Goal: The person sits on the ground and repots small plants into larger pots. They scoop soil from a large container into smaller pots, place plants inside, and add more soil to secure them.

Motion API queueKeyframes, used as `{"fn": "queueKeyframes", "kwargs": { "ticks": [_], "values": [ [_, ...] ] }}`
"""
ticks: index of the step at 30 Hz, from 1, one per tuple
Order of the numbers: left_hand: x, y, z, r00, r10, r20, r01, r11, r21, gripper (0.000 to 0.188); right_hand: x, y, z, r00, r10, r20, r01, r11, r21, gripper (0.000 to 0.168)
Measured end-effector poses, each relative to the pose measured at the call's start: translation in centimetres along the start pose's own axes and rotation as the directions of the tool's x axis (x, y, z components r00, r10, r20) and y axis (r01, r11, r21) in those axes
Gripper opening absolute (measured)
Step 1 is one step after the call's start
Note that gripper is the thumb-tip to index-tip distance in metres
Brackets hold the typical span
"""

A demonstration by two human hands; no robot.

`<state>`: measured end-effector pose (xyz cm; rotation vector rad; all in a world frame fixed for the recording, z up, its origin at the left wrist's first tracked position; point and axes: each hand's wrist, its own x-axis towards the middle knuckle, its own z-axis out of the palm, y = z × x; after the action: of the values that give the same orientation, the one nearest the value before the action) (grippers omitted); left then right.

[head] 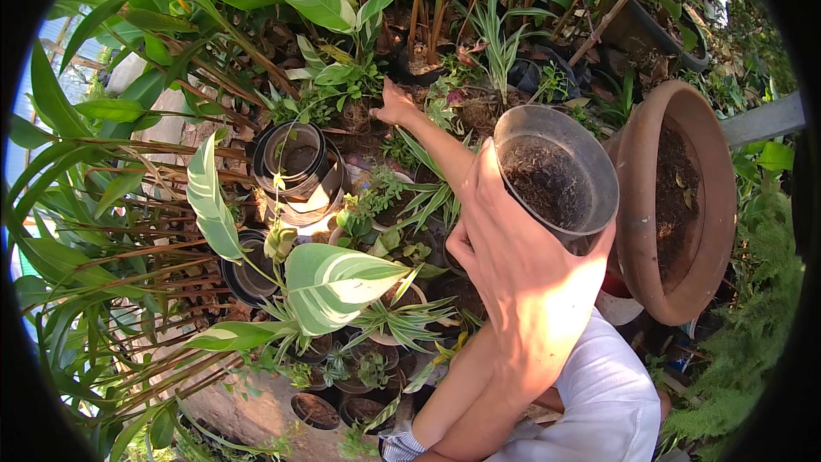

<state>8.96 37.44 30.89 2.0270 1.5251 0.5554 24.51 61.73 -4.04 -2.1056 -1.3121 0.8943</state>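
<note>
My left hand [526, 269] grips a dark translucent plastic pot [593, 196] from below and the side. Brown soil [545, 183] fills part of the tilted pot, and its mouth faces me. Farther off, my right hand [394, 104] reaches down among the plants, its visible fingers apart and nothing seen in them. Beside those fingers are a low leafy plant [365, 77] and a fibrous brown clump [356, 115]. Whether they touch the clump I cannot tell. Part of the right forearm is hidden behind the left hand and the held pot.
A large terracotta-coloured planter [715, 205] with soil leans at the right. Stacked black pots [260, 170] stand left of centre. A variegated leafy plant [333, 282] rises in front of several small pots [314, 410]. Tall stems crowd the left, and feathery greenery [757, 333] lines the right.
</note>
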Motion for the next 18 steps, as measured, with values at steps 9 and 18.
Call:
{"fn": "queueKeyframes", "kwargs": {
  "ticks": [9, 18],
  "values": [
    [0.3, -0.6, -0.2, 1.0, -0.016, 0.003, 0.016, 1.0, -0.024, 0.088, -1.2, 2.7, 1.8, 0.919, -0.138, -0.368, 0.08, 0.982, -0.169, 0.031],
    [0.5, -0.1, -0.3, 1.0, -0.017, 0.015, 0.018, 0.998, -0.053, 0.088, -3.9, 6.4, -2.6, 0.937, 0.037, -0.348, -0.132, 0.958, -0.253, 0.033]
  ]
}}
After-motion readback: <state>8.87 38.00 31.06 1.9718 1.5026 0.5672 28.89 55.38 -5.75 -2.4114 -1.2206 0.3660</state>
